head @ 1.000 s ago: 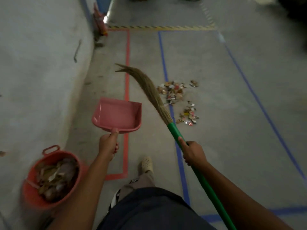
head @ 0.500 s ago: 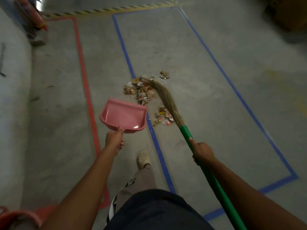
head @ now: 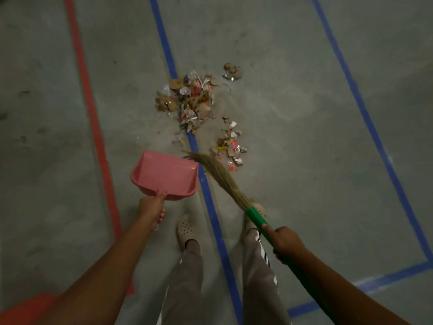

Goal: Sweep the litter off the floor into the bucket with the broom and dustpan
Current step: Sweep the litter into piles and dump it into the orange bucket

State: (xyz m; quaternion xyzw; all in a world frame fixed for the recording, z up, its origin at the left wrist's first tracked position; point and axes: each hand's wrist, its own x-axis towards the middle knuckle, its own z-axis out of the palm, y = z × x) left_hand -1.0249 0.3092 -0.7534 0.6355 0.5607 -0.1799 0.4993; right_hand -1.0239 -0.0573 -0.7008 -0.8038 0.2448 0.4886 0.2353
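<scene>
Litter lies on the grey floor, and from what I can see none of it is collected yet in this round. The floor is marked with a blue line and a red line; the big heap sits on the blue line and spreads to both sides of it. At the lower left corner there is a red-orange edge, which I judge to be the bucket, mostly outside the view. The broom is next in size: the right hand is wrapped closed around its green handle, and the straw tip points at the near right corner of the dustpan, just beside the small heap; whether it touches any litter I cannot tell. The left hand grips the dustpan handle with closed fingers, and the pink pan looks empty inside, its mouth turned toward the big heap. A few scraps lie apart on the far side. Left to do, in my judgement: put the pan down, sweep both heaps and the scraps in, then empty it into the bucket.
</scene>
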